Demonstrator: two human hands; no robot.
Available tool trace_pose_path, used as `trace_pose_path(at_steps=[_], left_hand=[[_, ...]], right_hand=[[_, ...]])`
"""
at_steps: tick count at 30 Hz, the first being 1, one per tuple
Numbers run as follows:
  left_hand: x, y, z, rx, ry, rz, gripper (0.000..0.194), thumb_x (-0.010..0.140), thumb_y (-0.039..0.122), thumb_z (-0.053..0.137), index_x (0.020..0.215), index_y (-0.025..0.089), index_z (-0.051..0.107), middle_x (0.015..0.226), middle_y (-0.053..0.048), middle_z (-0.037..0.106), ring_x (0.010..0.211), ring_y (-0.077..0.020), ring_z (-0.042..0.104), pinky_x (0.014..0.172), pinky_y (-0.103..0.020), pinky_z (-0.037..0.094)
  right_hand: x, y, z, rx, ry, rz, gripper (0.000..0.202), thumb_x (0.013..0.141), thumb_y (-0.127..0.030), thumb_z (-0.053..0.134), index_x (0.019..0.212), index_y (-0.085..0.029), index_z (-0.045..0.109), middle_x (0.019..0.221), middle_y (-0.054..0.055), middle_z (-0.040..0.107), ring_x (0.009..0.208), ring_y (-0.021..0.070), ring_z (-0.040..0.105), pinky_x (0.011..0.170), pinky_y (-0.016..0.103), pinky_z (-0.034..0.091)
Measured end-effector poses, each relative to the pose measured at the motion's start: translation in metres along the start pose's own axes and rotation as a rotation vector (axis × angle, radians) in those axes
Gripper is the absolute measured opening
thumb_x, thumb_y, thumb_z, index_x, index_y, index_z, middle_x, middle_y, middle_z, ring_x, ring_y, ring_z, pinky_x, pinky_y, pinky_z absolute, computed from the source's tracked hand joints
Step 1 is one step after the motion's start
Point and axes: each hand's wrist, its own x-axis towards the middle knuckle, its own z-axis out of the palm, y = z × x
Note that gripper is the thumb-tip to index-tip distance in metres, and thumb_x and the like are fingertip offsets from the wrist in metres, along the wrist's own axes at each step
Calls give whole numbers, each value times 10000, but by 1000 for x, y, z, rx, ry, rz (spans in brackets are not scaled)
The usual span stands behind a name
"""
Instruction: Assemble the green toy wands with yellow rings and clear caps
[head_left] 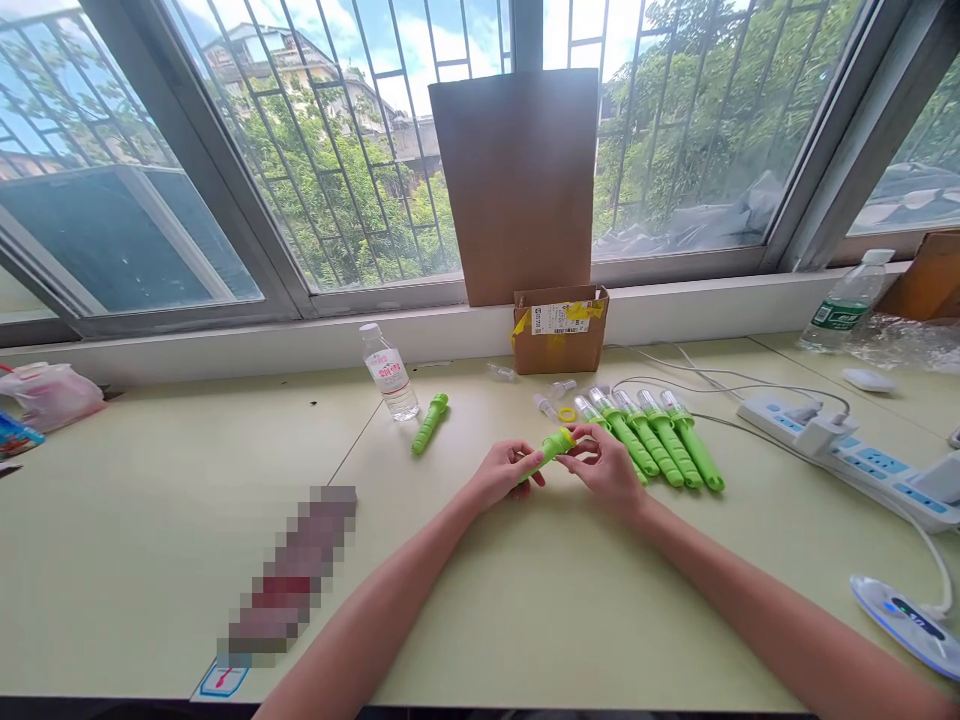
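My left hand is wrapped round a green plastic handle, tilted with its wider end up to the right. A yellow ring sits at that end, and the fingertips of my right hand pinch it. Just right of my right hand, several green handles with clear caps lie side by side. Another yellow ring and a loose clear cap lie behind my hands. To the left lies a single green handle without a clear cap.
A water bottle stands at the back left of my hands. Behind them is a small cardboard box before an upright brown board. On the right are a power strip with cables, a round charger and another bottle.
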Motion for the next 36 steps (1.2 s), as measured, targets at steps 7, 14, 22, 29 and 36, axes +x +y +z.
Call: trace_pose_path(at_steps=[7,14,22,29,36], left_hand=[[0,0,-1,-5,-11,13,472,750,601,542,832,138,592,677,-42,661,415,-80,516,409,-197,387],[0,1,3,173,62,71,395,757,539,568,791,147,612,582,17,579,377,-51,424,359,-176,315],[-4,5,4,91,115,29,334,670,448,691,782,159,568,606,17,603,377,-56,431,370,-186,325],[-3,2,6,134,135,91,365,695,475,647,769,121,698,488,43,463,419,-55,365,406,-190,280],[-1,3,1,103,129,30,369,672,492,666,700,124,671,466,44,462,397,-60,395,399,-192,290]], right_hand=[[-1,0,1,27,26,-28,335,724,-463,674,828,-210,480,1082,103,620,703,182,661,655,371,586],[-2,6,0,44,49,-10,338,705,-454,697,806,-206,490,1088,112,624,658,181,663,632,370,579],[-2,-1,0,22,38,8,322,707,-419,705,791,-197,486,1075,110,610,650,165,654,612,339,576],[0,2,-2,-19,26,52,363,698,-481,692,790,-200,481,1069,113,611,600,149,630,574,335,570],[2,-1,-3,-20,4,35,371,692,-478,701,794,-197,480,1065,117,613,619,159,644,569,330,571]])
